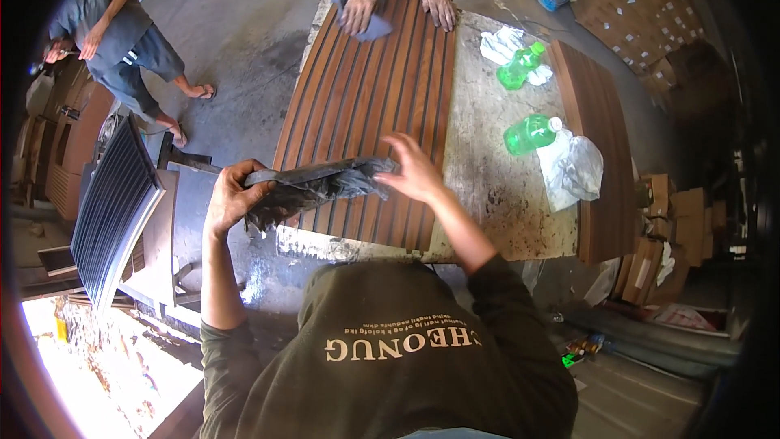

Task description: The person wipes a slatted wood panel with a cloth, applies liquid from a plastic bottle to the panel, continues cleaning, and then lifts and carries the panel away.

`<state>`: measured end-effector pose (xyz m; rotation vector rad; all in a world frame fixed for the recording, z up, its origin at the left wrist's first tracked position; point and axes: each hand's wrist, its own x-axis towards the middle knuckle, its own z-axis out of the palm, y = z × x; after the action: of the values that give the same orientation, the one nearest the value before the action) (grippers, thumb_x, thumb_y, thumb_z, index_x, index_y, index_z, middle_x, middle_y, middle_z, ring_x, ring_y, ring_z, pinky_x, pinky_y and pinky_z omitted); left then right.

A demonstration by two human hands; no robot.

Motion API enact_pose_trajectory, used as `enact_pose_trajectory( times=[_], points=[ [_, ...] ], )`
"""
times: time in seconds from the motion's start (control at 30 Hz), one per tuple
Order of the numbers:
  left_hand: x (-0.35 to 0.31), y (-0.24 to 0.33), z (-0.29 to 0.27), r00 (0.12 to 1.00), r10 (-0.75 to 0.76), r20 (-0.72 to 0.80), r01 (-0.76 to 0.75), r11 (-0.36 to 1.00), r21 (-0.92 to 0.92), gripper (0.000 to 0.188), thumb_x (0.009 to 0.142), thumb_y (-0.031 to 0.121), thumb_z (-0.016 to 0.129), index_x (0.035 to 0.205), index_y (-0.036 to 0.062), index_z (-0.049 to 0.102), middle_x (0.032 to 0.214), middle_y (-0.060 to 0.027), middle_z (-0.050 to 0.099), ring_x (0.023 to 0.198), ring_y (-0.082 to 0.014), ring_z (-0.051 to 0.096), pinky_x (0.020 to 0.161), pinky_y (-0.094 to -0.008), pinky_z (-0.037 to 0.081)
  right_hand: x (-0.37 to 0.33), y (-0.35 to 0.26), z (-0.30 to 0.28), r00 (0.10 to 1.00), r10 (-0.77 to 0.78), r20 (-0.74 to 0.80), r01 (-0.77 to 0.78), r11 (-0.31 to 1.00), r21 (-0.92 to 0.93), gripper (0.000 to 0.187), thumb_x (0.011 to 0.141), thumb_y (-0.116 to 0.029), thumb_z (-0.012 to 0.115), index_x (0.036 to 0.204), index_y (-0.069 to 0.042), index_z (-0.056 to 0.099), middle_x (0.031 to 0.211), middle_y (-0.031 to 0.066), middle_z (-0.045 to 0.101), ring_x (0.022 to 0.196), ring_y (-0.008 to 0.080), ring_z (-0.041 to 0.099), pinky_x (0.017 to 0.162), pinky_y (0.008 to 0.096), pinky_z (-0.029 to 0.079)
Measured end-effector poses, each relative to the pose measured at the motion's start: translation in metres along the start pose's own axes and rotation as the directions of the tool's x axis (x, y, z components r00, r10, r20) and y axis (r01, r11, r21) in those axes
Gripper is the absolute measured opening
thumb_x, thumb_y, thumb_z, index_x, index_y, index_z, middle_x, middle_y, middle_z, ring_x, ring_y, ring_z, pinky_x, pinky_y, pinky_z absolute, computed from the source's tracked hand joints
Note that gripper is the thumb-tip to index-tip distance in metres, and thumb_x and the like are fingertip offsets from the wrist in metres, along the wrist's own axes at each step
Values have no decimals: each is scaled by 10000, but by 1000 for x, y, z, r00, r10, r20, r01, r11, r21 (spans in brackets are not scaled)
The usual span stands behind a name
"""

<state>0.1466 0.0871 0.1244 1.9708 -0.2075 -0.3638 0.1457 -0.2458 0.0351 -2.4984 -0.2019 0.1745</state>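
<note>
A dark grey, crumpled rag is stretched between my hands above the near part of a slatted brown wood panel. My left hand is closed round its bunched left end, where a ragged edge hangs down. At the other end my right hand has the rag between thumb and fingers. Black grooves run lengthwise along the panel, which lies on a stained pale tabletop. Across from me, a co-worker's hand presses a blue-grey cloth on the panel's far end; their other hand rests on its far right corner.
Two green bottles and crumpled white wrappings sit on the table's right side. Beyond them lies a brown board. A black ribbed panel leans at left, near another person standing. Cardboard boxes are stacked at right.
</note>
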Motion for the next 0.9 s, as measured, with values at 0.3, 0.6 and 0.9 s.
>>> enact_pose_trajectory(
  times=[0.3,0.6,0.9],
  points=[
    [-6,-2,-32,922,294,-253,-115,831,544,233,661,-1,655,890,9,612,820,-121,595,773,-268,609,681,-334,468,61,16,-52,959,-140,-246,171,979,108,98,789,-57,661,869,-109,637,731,10,644,582,90,574,493,265,460],
    [-13,-74,34,740,537,-406,-55,650,758,234,706,45,672,932,107,666,1044,-64,586,958,-284,550,804,-379,433,22,53,-44,871,-373,-320,257,901,-351,362,643,-33,765,949,-144,606,1123,50,611,1134,269,540,1017,474,376],
    [-57,-149,106,756,-103,-647,310,926,215,416,742,188,706,1120,76,573,981,-132,574,869,-283,569,774,-395,459,-5,8,57,959,-262,-106,243,956,-163,532,796,-376,673,1235,-113,529,1399,90,400,1336,348,304,1117,502,212]
  ],
)
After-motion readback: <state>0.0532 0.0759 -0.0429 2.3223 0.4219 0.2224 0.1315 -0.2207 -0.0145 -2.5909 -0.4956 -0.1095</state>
